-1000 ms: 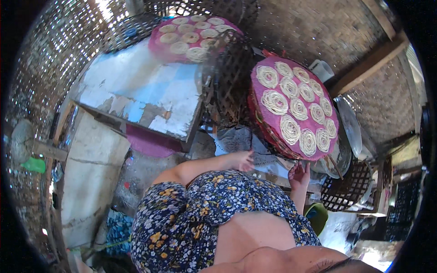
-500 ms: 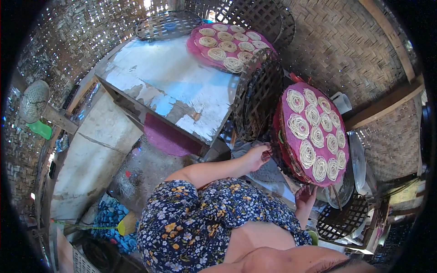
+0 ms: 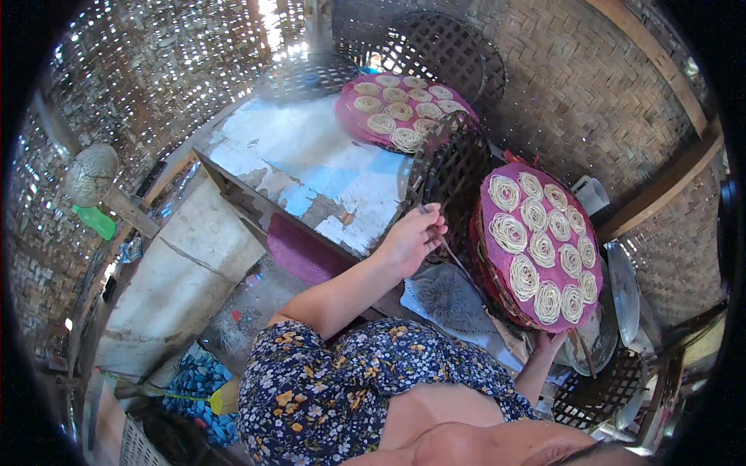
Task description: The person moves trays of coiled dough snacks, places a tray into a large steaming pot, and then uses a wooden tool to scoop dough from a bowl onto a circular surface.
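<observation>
My left hand (image 3: 416, 238) is closed around a thin stick (image 3: 457, 259), which slants down toward the edge of the round tray. My right hand (image 3: 549, 342) grips the lower rim of that round tray (image 3: 531, 264), its fingers partly hidden behind the edge. The tray stands tilted, covered with a pink sheet that carries several pale coiled noodle nests (image 3: 542, 249). More layers show beneath its left edge. Beside it, a dark openwork basket (image 3: 465, 167) leans on its side between tray and table.
A table with a peeling white and blue top (image 3: 311, 167) stands ahead, bearing another pink tray (image 3: 353, 128) of noodle nests. A perforated ladle (image 3: 93, 175) hangs at left. Blue lumps (image 3: 198, 380) lie on the floor lower left. A dark basket (image 3: 598, 392) sits lower right.
My left hand has moved up and away from the tray's edge, with the stick now visible in it. My right hand has shifted further under the rim. The whole view has tipped slightly.
</observation>
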`<action>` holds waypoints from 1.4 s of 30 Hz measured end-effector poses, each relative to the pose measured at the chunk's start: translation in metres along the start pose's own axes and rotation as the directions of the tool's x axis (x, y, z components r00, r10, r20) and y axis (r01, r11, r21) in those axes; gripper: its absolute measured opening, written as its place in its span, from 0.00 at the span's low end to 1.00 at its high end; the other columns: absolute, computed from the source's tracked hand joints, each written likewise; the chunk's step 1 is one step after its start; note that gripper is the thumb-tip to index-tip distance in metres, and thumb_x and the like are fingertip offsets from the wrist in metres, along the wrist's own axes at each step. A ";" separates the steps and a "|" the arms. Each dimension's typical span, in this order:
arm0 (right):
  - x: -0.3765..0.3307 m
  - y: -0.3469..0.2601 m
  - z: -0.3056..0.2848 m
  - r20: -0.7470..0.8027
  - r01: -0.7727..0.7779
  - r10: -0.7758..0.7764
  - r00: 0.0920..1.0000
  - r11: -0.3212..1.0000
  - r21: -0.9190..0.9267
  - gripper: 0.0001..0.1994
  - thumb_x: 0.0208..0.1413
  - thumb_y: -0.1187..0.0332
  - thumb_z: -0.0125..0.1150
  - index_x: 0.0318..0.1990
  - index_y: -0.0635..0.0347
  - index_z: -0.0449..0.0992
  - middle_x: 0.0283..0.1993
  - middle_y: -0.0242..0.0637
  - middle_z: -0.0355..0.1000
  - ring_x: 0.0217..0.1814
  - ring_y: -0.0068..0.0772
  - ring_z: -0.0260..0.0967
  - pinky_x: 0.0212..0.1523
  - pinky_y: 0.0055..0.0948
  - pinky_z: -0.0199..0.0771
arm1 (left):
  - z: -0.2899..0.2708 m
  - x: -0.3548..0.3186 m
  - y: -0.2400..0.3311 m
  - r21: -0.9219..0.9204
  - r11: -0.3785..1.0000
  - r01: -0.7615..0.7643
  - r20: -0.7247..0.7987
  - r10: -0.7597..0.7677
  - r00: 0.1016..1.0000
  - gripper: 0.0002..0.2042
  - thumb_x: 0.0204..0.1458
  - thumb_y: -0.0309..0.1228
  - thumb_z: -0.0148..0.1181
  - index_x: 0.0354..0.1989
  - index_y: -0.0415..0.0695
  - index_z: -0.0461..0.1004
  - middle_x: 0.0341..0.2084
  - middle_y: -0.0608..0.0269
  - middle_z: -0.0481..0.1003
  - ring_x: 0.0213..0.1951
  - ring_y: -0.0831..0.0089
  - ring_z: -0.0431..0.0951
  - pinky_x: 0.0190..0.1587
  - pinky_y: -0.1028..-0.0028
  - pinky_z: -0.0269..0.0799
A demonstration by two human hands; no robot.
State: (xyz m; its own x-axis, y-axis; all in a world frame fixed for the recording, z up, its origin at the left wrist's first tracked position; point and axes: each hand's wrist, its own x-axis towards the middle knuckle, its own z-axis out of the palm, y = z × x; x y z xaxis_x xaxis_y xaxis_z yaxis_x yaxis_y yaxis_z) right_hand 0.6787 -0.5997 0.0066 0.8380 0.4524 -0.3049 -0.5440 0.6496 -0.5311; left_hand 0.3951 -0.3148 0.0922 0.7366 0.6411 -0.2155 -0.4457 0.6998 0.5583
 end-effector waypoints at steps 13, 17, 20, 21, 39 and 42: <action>0.077 -0.047 -0.013 0.022 0.097 -0.095 0.995 0.991 -0.091 0.29 0.54 0.50 0.43 0.56 0.64 0.55 0.60 0.45 0.53 0.59 0.45 0.53 0.57 0.46 0.54 | 0.011 -0.028 0.083 -0.082 0.971 -0.224 0.143 0.234 0.962 0.15 0.52 0.30 0.47 0.48 0.41 0.63 0.28 0.68 0.70 0.30 0.76 0.69 0.39 0.72 0.66; 0.087 -0.053 -0.014 0.022 0.118 -0.117 0.993 0.989 -0.091 0.30 0.54 0.50 0.42 0.57 0.64 0.55 0.60 0.45 0.53 0.60 0.46 0.52 0.58 0.45 0.53 | 0.016 -0.033 0.089 0.015 0.986 -0.166 0.227 0.159 0.961 0.17 0.53 0.30 0.46 0.51 0.39 0.61 0.29 0.69 0.71 0.28 0.80 0.69 0.37 0.76 0.66; 0.093 -0.057 -0.015 0.023 0.139 -0.138 0.990 0.987 -0.085 0.30 0.54 0.49 0.42 0.57 0.65 0.55 0.60 0.45 0.52 0.60 0.46 0.52 0.58 0.45 0.53 | 0.024 -0.039 0.091 0.047 0.986 -0.158 0.182 0.147 0.972 0.17 0.54 0.29 0.44 0.52 0.38 0.59 0.29 0.69 0.72 0.27 0.80 0.69 0.36 0.76 0.66; 0.093 -0.059 -0.017 0.021 0.152 -0.151 0.988 0.985 -0.082 0.30 0.54 0.49 0.42 0.57 0.65 0.55 0.60 0.45 0.52 0.60 0.46 0.52 0.58 0.45 0.52 | 0.024 -0.037 0.092 0.063 0.988 -0.140 0.196 0.126 0.972 0.17 0.54 0.29 0.44 0.52 0.38 0.59 0.29 0.69 0.72 0.27 0.80 0.69 0.36 0.76 0.66; 0.079 -0.130 -0.031 0.200 0.283 -0.327 0.924 0.933 0.222 0.21 0.53 0.54 0.50 0.45 0.65 0.67 0.39 0.39 0.68 0.40 0.33 0.64 0.47 0.34 0.62 | 0.020 -0.033 0.104 0.129 0.977 -0.172 0.203 0.144 0.968 0.19 0.53 0.25 0.43 0.55 0.37 0.54 0.33 0.68 0.70 0.28 0.80 0.68 0.37 0.73 0.65; 0.077 -0.152 -0.009 0.284 0.369 -0.415 0.864 0.907 0.204 0.22 0.53 0.55 0.50 0.47 0.65 0.65 0.41 0.41 0.68 0.40 0.33 0.64 0.47 0.33 0.63 | 0.030 -0.028 0.103 0.136 0.979 -0.155 0.214 0.123 0.969 0.19 0.54 0.26 0.43 0.54 0.37 0.55 0.33 0.67 0.71 0.28 0.80 0.68 0.37 0.74 0.66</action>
State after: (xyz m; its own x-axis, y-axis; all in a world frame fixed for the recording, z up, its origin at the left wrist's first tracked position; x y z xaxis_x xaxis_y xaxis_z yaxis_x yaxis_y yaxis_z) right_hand 0.8261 -0.6691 0.0569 0.9382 0.2946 0.1816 -0.1929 0.8808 -0.4324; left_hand 0.3437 -0.2701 0.1799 0.7676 0.6402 0.0313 -0.4807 0.5427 0.6888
